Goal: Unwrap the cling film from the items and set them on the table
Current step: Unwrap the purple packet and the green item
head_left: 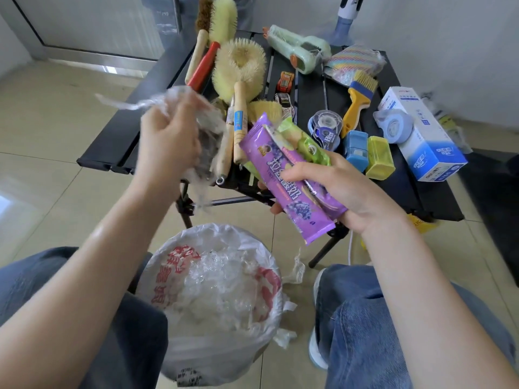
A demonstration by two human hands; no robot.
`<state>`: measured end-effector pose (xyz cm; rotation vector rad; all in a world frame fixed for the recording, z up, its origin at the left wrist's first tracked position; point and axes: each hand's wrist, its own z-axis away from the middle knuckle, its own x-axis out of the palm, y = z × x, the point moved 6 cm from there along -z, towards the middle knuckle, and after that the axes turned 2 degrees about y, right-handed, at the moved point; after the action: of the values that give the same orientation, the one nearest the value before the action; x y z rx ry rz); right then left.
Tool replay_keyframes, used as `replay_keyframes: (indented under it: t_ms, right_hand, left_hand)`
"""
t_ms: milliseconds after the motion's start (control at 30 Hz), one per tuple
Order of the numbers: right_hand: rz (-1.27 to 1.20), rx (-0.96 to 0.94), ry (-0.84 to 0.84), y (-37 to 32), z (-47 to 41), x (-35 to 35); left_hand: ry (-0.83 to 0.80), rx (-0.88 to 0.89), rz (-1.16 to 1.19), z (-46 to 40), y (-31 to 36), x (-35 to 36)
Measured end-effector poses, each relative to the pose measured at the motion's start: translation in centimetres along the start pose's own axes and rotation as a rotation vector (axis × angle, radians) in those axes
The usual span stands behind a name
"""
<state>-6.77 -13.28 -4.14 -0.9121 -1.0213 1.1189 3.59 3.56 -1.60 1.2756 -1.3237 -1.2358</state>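
Left hand (165, 138) fingers clutch a crumpled wad of cling film (179, 108); right hand (337, 189) fingers grip purple and green snack packets (283, 175) above the worktop (309, 96) edge.

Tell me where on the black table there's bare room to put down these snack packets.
The black table is barest along its left slats, beside the brushes. There is another bare strip at the near right edge, in front of the blue and white box. The middle, around the tape dispensers and toy cars, is crowded.
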Motion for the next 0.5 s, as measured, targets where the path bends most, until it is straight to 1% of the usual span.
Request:
replay_keyframes:
  t_ms: [67,133,233,300,367,433,500]
  right_hand:
    - [-0.038,-0.017,-0.017,-0.3,0.3,0.0]
    - [-0.067,-0.03,0.0,-0.3,0.2,-0.1]
    - [-0.117,-0.034,0.055,-0.1,0.0,-0.1]
    - [-0.186,-0.058,0.095,-0.3,-0.2,-0.3]
    - [-0.204,-0.092,0.13,-0.5,-0.3,-0.2]
    - [-0.222,-0.136,0.167,-0.6,-0.5,-0.2]
    - [-0.233,-0.166,0.195,-0.8,-0.6,-0.1]
  left_hand:
    - [0.029,-0.02,0.024,-0.6,0.4,-0.9]
    - [-0.015,0.02,-0.012,-0.4,0.7,-0.7]
    - [-0.2,0.063,-0.098,1.1,1.0,1.4]
    - [-0.377,0.049,-0.192,2.2,0.8,2.9]
    - [-0.533,0.015,-0.188,3.1,0.4,4.1]
    - [-0.611,0.0,-0.147,3.8,0.4,4.9]
    - [-0.631,-0.016,-0.107,4.2,0.7,5.6]
